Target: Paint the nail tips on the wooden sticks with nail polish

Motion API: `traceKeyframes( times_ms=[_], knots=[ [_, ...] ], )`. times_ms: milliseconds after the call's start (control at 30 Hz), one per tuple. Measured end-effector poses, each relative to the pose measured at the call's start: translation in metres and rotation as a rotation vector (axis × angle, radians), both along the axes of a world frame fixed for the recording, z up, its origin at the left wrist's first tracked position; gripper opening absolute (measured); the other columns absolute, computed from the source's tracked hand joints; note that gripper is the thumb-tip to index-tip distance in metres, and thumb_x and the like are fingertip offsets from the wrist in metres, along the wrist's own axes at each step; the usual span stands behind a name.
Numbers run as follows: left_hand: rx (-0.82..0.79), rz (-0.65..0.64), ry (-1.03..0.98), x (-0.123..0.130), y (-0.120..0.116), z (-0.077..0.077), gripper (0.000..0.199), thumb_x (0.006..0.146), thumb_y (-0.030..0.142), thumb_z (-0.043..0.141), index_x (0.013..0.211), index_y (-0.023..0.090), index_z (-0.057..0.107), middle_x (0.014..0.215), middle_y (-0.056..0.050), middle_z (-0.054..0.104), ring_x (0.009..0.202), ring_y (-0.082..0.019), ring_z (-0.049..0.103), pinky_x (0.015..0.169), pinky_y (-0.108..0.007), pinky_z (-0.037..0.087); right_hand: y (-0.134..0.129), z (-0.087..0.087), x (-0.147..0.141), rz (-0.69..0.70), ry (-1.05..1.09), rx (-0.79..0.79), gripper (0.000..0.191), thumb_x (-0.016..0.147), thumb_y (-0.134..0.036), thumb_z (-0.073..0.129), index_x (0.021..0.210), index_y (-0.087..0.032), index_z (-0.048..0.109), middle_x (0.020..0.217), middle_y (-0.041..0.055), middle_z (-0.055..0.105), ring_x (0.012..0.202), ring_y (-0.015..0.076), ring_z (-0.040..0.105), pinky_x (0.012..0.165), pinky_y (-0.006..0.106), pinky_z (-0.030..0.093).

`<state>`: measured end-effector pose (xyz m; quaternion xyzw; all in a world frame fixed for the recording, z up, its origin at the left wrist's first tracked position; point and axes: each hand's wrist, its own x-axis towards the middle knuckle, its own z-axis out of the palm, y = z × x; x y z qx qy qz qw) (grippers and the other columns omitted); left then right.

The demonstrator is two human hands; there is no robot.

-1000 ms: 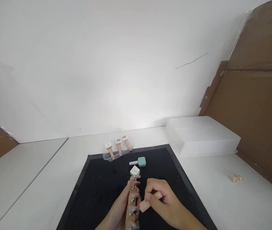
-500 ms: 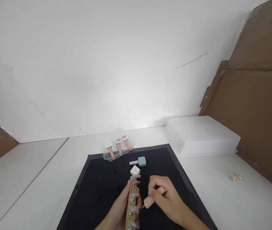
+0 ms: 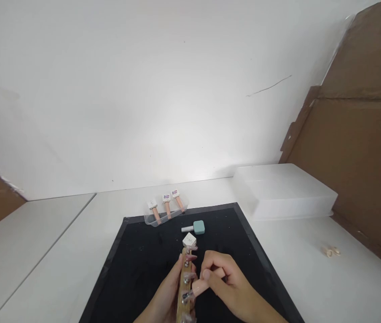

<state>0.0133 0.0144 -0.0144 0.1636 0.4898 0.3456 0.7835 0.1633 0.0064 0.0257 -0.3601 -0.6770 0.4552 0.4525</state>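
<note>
My left hand (image 3: 167, 294) is closed round a wooden stick (image 3: 184, 291) that carries a row of false nails (image 3: 189, 275) on small metal studs. Between the fingers of my right hand (image 3: 229, 282) is a nail polish brush (image 3: 207, 281) with a peach cap handle. Its dark bristles touch one of the lower nails on the stick. Just beyond the stick's far end is a white polish bottle (image 3: 189, 239), partly hidden by the nails. Past that lies a mint-green bottle (image 3: 199, 227) with a white cap.
A clear tray (image 3: 149, 220) at the mat's back edge holds three white bottles with peach caps. The black mat (image 3: 136, 269) covers the table's middle. Back right stands a translucent plastic box (image 3: 287, 193); small beige rings (image 3: 331, 251) lie at right, beside a cardboard panel (image 3: 355, 170).
My right hand has moved left with the brush, so its bristles have gone from the nail's right edge to over the nail. The left hand and stick have hardly moved.
</note>
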Motion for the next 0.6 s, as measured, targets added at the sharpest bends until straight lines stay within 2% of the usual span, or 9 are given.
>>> traceKeyframes(
  times_ms=[133,300,400,600],
  knots=[
    [0.018,-0.014,-0.047,-0.0014,-0.0005,-0.0042,0.039,0.078,0.057,0.050,0.094,0.022,0.052,0.047,0.009,0.047,0.028,-0.006,0.033,0.032,-0.017,0.026,0.0004,-0.0017,0.0007,-0.023,-0.013,-0.044,0.021,0.081,-0.020,0.048,0.060,-0.018,0.047,0.058,-0.0047,0.042,0.055,0.0110,0.039,0.056,0.022,0.033],
    [0.005,-0.088,-0.010,-0.0008,-0.0027,0.0008,0.040,0.083,0.060,0.036,0.079,0.022,0.049,0.042,0.007,0.045,0.028,-0.007,0.031,0.031,-0.017,0.025,0.0035,-0.0070,0.0007,-0.088,-0.007,-0.080,0.019,0.077,-0.020,0.048,0.058,-0.018,0.049,0.055,-0.0046,0.042,0.052,0.0109,0.038,0.053,0.023,0.032],
    [0.019,-0.114,-0.028,-0.0004,-0.0027,0.0037,0.043,0.082,0.062,0.036,0.070,0.022,0.046,0.041,0.007,0.042,0.028,-0.007,0.029,0.030,-0.017,0.025,0.0047,-0.0067,0.0008,-0.108,0.008,-0.088,0.019,0.075,-0.018,0.048,0.056,-0.018,0.048,0.052,-0.0050,0.042,0.048,0.0102,0.038,0.051,0.022,0.031],
    [0.079,-0.139,-0.103,-0.0027,-0.0027,0.0014,0.042,0.081,0.062,0.039,0.071,0.022,0.045,0.043,0.007,0.043,0.029,-0.006,0.026,0.030,-0.017,0.024,0.0045,-0.0030,0.0014,-0.108,0.097,-0.192,0.018,0.075,-0.018,0.045,0.056,-0.019,0.045,0.049,-0.0065,0.039,0.042,0.0095,0.043,0.047,0.022,0.029]
  ],
)
